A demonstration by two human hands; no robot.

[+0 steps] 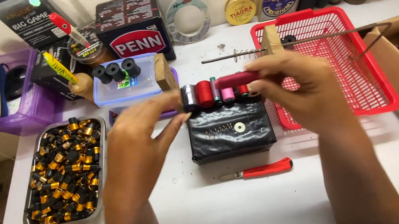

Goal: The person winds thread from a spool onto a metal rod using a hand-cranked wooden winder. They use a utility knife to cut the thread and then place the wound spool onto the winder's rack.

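Note:
My right hand [301, 86] grips a red-handled tool [236, 78] and holds it level over a row of thread spools [215, 93] in black, red, green and pink. The spools sit on top of a black wrapped block [229, 134] that bears a small spring and a white washer. My left hand [135, 142] hovers left of the block with fingers spread, its fingertips close to the black spool; it holds nothing.
A metal tray [28, 216] of several black-and-gold rings lies at left. A red basket [363, 82] with a wooden block and wire rod stands at right. A red utility knife [263, 170] lies in front. Boxes, line spools and a plastic container [124, 83] line the back.

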